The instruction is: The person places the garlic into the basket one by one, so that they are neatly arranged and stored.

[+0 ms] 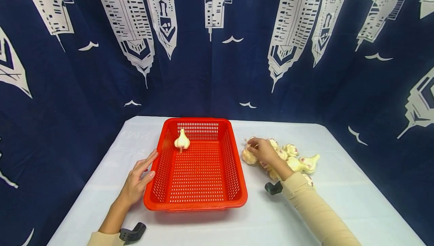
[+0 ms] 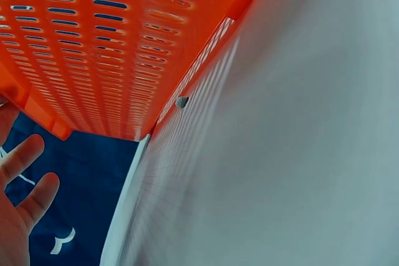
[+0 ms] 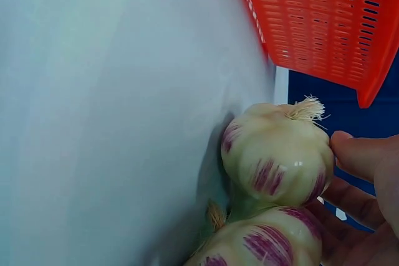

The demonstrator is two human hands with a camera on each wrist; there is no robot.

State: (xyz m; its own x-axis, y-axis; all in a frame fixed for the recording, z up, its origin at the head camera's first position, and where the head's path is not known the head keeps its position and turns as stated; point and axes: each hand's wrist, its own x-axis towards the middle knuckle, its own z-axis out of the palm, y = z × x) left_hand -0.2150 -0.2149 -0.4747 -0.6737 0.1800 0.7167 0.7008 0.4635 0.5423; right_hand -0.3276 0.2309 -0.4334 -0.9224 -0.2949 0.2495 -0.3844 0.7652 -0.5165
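Left hand [image 1: 137, 182], fingers extended, holding nothing, against left rim of red perforated plastic basket [image 1: 196, 205], mid-frame; cream garlic bulb [image 1: 182, 142] inside, upper left. Right hand [image 1: 266, 152], right of centre, half-curled, thumb touching purple-streaked bulb [image 3: 274, 154] on white bench [image 1: 264, 219]; cannot tell if gripped.

You had glossy plastic basket [image 1: 196, 205]; smooth, shiny garlic [image 3: 274, 160] with rough, fibrous roots [image 3: 307, 109]; matt cloth backdrop [image 1: 210, 72].

Garlic bulb [image 1: 308, 180] partly behind sleeve [image 1: 318, 208]
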